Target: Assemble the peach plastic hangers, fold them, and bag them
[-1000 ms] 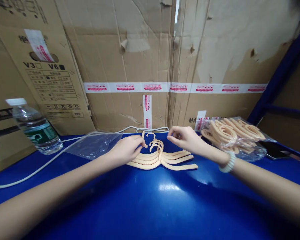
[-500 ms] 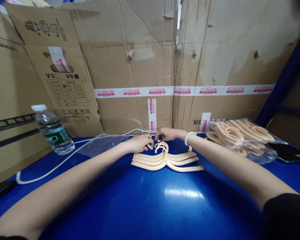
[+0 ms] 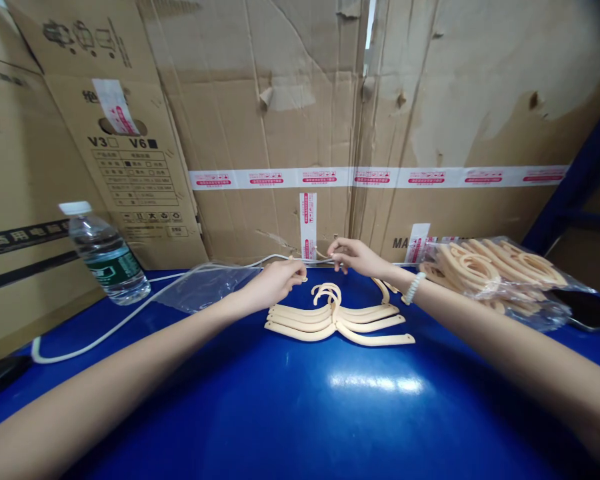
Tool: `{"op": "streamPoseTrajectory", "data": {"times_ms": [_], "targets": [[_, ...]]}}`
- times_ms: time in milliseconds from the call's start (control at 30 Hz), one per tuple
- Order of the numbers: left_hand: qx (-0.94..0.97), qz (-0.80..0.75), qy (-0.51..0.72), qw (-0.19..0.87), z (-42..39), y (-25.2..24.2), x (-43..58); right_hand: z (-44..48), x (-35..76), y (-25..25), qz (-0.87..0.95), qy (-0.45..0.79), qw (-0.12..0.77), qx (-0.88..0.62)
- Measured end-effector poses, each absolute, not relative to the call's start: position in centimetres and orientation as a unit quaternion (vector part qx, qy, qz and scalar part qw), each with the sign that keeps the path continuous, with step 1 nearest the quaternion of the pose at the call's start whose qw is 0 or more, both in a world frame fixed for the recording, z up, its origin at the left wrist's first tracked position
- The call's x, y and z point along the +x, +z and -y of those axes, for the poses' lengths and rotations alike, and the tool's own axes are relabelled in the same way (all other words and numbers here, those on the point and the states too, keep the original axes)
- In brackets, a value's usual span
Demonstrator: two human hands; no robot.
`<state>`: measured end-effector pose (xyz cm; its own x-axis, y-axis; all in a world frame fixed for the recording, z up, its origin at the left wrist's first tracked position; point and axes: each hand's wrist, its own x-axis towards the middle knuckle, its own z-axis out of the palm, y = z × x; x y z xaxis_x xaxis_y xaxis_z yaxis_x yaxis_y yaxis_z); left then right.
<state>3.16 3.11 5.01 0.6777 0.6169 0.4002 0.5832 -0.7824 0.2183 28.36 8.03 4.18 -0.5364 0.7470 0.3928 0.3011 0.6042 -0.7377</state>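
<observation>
Head cam: R hand (image 3: pixel 356 257) now rises nr back edge of table (image 3: pixel 230 407), half-curled, pinching a hook (image 3: pixel 321 253); L hand (image 3: pixel 274 283) stays closed on hanger pc. (image 3: pixel 305 279), so we've both occupied.

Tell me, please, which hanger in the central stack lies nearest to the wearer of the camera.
The frontmost hanger: it lies lowest in the picture, and a gap shows between its right arm and the other hangers.

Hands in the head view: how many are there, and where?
2: the left hand is beyond the left side of the stacked hangers; the right hand is beyond their middle, before the cardboard. No others show.
</observation>
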Motion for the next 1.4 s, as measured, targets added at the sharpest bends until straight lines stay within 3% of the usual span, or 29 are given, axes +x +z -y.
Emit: {"op": "streamPoseTrajectory", "data": {"times_ms": [267, 400, 767, 900, 1133, 1400], "targets": [[0.874, -0.301, 0.37, 0.099, 3.7, 3.3, 3.5, 3.3, 29.9, 3.5, 0.665, 0.376, 0.553, -0.334], [0.827, -0.284, 0.442, 0.2, 6.2, 2.8, 4.2, 6.8, 28.4, 2.4, 0.579, 0.418, 0.618, -0.329], [0.719, -0.345, 0.432, 0.421, 7.0, 1.3, 5.4, 8.6, 27.1, 1.1, 0.543, 0.443, 0.6, -0.386], [0.69, -0.366, 0.435, 0.448, 7.3, 1.3, 5.6, 8.8, 27.1, 0.9, 0.549, 0.426, 0.613, -0.376], [0.612, -0.341, 0.486, 0.523, 7.6, 1.0, 5.7, 9.5, 26.8, 1.7, 0.453, 0.532, 0.61, -0.374], [0.634, -0.335, 0.45, 0.533, 8.1, 0.7, 5.7, 9.9, 26.3, 1.2, 0.423, 0.645, 0.531, -0.351]]}}
